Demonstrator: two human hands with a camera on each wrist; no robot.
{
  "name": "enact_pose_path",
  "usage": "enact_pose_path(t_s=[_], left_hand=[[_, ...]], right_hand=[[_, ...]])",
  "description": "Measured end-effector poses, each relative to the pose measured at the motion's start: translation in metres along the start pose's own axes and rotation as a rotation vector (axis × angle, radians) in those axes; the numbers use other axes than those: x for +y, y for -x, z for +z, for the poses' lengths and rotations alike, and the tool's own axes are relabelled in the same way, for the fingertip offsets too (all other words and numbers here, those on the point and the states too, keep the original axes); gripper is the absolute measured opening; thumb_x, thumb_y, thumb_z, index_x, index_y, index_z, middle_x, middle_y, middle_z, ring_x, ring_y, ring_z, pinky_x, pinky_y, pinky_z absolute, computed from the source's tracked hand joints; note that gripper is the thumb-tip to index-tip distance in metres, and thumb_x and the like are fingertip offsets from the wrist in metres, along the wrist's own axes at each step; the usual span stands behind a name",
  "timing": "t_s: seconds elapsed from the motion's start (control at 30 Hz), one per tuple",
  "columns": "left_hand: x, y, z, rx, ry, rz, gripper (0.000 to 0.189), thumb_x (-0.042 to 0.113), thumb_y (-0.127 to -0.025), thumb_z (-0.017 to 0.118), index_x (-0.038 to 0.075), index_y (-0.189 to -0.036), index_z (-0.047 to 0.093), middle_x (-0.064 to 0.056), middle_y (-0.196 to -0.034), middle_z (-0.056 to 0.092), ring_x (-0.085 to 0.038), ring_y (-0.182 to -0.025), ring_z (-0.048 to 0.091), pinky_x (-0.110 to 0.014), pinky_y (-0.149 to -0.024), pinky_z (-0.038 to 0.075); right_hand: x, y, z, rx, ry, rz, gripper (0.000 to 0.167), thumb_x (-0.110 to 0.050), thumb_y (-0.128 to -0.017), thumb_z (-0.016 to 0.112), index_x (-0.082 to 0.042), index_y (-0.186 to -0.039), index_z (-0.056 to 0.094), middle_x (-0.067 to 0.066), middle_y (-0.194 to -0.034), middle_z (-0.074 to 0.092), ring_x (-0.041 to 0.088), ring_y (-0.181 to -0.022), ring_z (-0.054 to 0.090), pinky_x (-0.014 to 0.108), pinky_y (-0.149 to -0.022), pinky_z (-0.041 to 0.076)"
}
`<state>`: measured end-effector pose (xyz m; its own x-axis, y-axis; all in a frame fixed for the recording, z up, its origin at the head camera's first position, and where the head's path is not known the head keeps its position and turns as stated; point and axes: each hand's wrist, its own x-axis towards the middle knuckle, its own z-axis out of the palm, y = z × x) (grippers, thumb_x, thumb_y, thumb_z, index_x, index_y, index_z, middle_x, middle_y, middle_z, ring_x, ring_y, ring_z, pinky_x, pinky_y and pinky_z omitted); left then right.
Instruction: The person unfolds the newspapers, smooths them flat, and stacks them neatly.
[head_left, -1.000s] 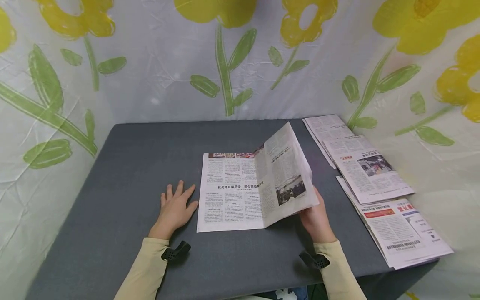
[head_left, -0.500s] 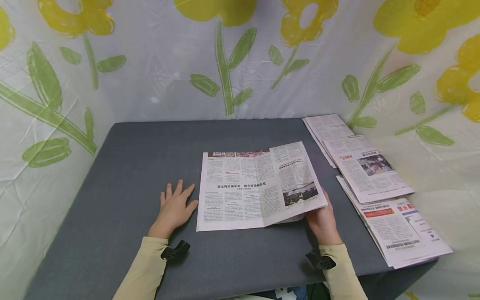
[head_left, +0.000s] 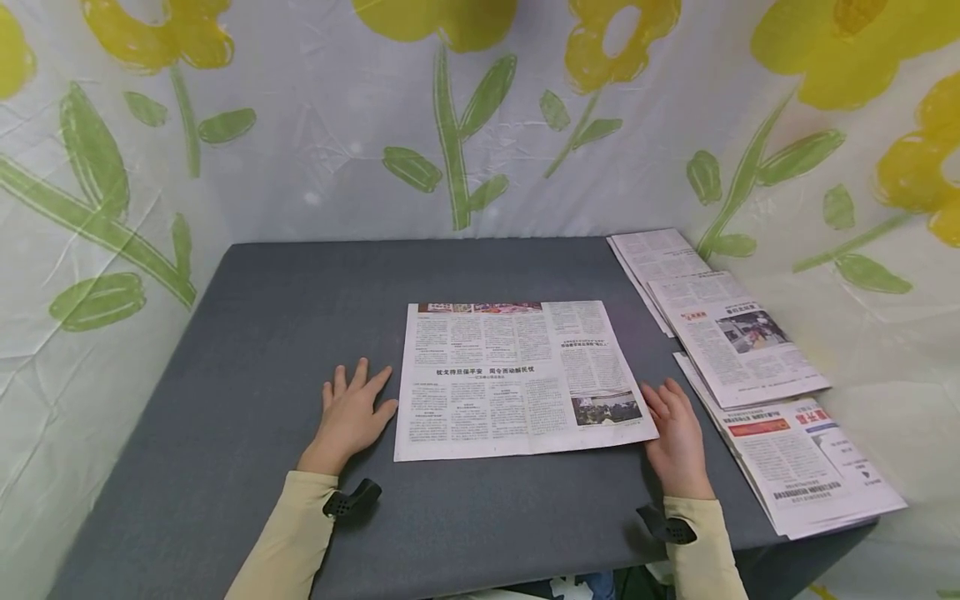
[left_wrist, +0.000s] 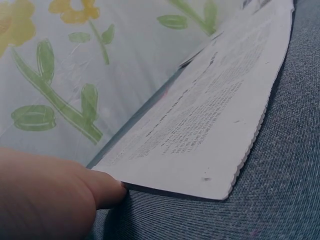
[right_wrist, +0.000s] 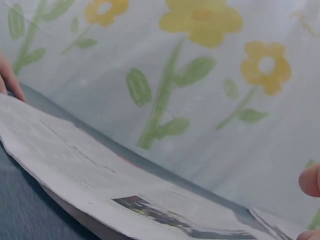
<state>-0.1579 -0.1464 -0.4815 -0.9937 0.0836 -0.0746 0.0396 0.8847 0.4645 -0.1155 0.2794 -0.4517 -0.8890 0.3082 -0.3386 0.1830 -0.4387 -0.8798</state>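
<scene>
A newspaper (head_left: 480, 400) lies spread out in the middle of the dark grey table, a photo near its lower right corner. My left hand (head_left: 348, 421) rests on the cloth with fingers spread, its thumb tip right at the paper's left edge. In the left wrist view the thumb (left_wrist: 107, 190) meets the near corner of the newspaper (left_wrist: 200, 135). At the paper's right edge is my right hand (head_left: 675, 442), palm turned inward and fingers loosely extended. The right wrist view has its fingertips (right_wrist: 311, 180) at the far right, apart from one another, and the newspaper's near edge bowed.
Several folded newspapers (head_left: 750, 333) overlap in piles along the table's right side, reaching to the front right corner (head_left: 832, 475). A pale curtain (head_left: 300, 125) with yellow flowers hangs behind and beside the grey table (head_left: 247, 333).
The newspaper's right half has come down from raised to nearly flat. My right hand has moved right and turned, its fingers now outside the paper's edge. My left hand stays put.
</scene>
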Motion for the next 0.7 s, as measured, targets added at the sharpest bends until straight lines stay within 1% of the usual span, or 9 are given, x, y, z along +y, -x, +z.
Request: enact_pose_path(t_s=[0.13,0.2,0.27,0.37,0.43,0.5,0.53,0.63,0.7], left_hand=[[0.000,0.000,-0.001,0.001,0.003,-0.005,0.060,0.026,-0.099,0.060,0.004,-0.153,0.044,-0.033,-0.165,0.019,-0.061,-0.152,0.004,-0.076,-0.119,0.005],[0.000,0.000,-0.001,0.001,0.004,-0.004,0.060,0.026,-0.099,0.060,0.004,-0.153,0.044,-0.033,-0.165,0.019,-0.061,-0.152,0.004,-0.076,-0.119,0.005],[0.000,0.000,-0.001,0.003,0.005,-0.002,0.060,0.025,-0.100,0.060,0.004,-0.153,0.045,-0.033,-0.165,0.019,-0.061,-0.152,0.004,-0.076,-0.119,0.005],[0.000,0.000,-0.001,0.012,0.010,0.006,0.057,0.022,-0.100,0.058,0.004,-0.153,0.046,-0.033,-0.164,0.020,-0.061,-0.152,0.004,-0.077,-0.119,0.004],[0.000,-0.001,-0.001,0.019,0.014,0.009,0.054,0.020,-0.101,0.056,0.003,-0.152,0.046,-0.033,-0.164,0.020,-0.061,-0.152,0.004,-0.077,-0.119,0.004],[-0.001,-0.001,-0.001,0.022,0.024,0.008,0.052,0.019,-0.103,0.053,0.004,-0.152,0.046,-0.033,-0.164,0.021,-0.061,-0.152,0.004,-0.077,-0.119,0.004],[-0.001,-0.002,0.000,0.022,0.030,0.006,0.052,0.019,-0.103,0.052,0.004,-0.153,0.045,-0.033,-0.164,0.021,-0.061,-0.152,0.004,-0.076,-0.119,0.004],[0.001,-0.002,0.001,0.035,0.050,0.026,0.053,0.020,-0.105,0.050,0.004,-0.154,0.043,-0.033,-0.165,0.020,-0.060,-0.153,0.004,-0.077,-0.119,0.004],[0.003,-0.003,0.003,0.047,0.064,0.076,0.054,0.021,-0.105,0.050,0.006,-0.155,0.042,-0.032,-0.166,0.019,-0.060,-0.153,0.004,-0.077,-0.119,0.005]], right_hand=[[-0.001,0.000,-0.005,0.000,0.048,-0.029,0.069,-0.030,-0.111,0.032,-0.020,-0.165,-0.011,0.016,-0.171,0.007,0.028,-0.158,0.020,0.039,-0.129,0.021],[-0.001,0.000,-0.006,0.007,0.082,-0.049,0.070,-0.028,-0.111,0.034,-0.018,-0.165,-0.009,0.018,-0.168,0.014,0.028,-0.156,0.026,0.037,-0.128,0.025],[-0.001,-0.001,-0.007,0.026,0.116,-0.065,0.069,-0.026,-0.111,0.035,-0.017,-0.165,-0.005,0.017,-0.165,0.019,0.028,-0.154,0.031,0.032,-0.124,0.031],[-0.003,-0.002,-0.009,0.042,0.164,-0.095,0.067,-0.024,-0.111,0.036,-0.014,-0.165,-0.001,0.018,-0.166,0.021,0.030,-0.154,0.032,0.026,-0.117,0.038],[-0.003,-0.001,-0.010,0.061,0.224,-0.129,0.065,-0.022,-0.110,0.038,-0.011,-0.165,0.005,0.020,-0.167,0.021,0.030,-0.153,0.033,0.030,-0.118,0.038],[-0.001,0.002,-0.008,0.080,0.336,-0.192,0.061,-0.019,-0.109,0.043,-0.008,-0.163,0.017,0.020,-0.165,0.028,0.025,-0.149,0.038,0.031,-0.116,0.039],[0.000,0.005,-0.007,0.085,0.410,-0.226,0.059,-0.018,-0.108,0.046,-0.006,-0.161,0.023,0.021,-0.163,0.033,0.025,-0.147,0.040,0.034,-0.116,0.039],[0.004,0.015,0.001,0.075,0.666,-0.333,0.052,-0.011,-0.104,0.053,-0.001,-0.153,0.039,0.023,-0.155,0.045,0.031,-0.143,0.045,0.047,-0.117,0.038],[0.007,0.024,0.007,0.019,0.851,-0.389,0.051,-0.012,-0.102,0.056,-0.001,-0.151,0.043,0.027,-0.153,0.047,0.040,-0.144,0.044,0.053,-0.114,0.041]])
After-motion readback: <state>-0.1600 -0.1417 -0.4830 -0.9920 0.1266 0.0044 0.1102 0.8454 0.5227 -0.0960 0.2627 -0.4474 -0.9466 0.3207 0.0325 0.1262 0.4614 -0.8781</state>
